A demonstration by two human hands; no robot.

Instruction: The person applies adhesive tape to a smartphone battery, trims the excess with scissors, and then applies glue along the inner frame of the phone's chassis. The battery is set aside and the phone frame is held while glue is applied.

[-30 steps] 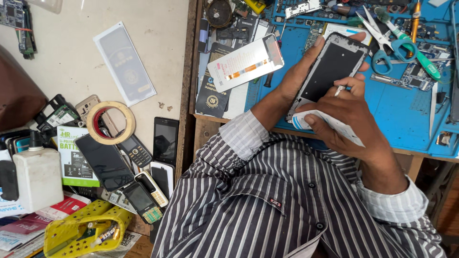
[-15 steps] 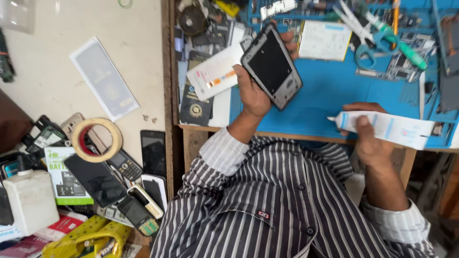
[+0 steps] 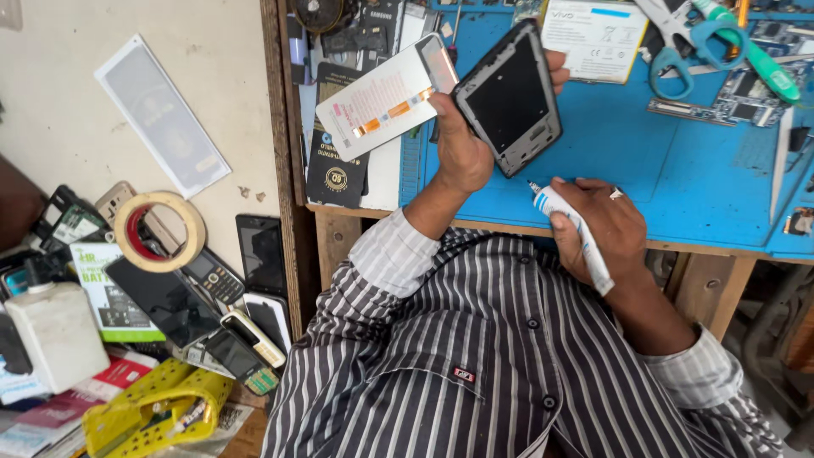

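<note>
My left hand (image 3: 462,148) holds a dark grey phone frame (image 3: 510,97) tilted up above the blue work mat (image 3: 670,178). My right hand (image 3: 606,225) grips a white glue tube (image 3: 570,231), its thin nozzle pointing at the lower edge of the frame, almost touching it. A white phone screen panel (image 3: 381,97) with an orange flex strip lies just left of my left hand, leaning over the bench edge.
On the mat lie a white battery (image 3: 598,38), blue-handled scissors (image 3: 678,47) and circuit boards (image 3: 738,106). Left of the bench stand a tape roll (image 3: 159,231), several old phones (image 3: 225,293), a white bottle (image 3: 55,335) and a yellow holder (image 3: 148,411).
My right hand with the glue tube has come in from the right to the phone frame. My left hand has turned the frame slightly and kept it raised.
</note>
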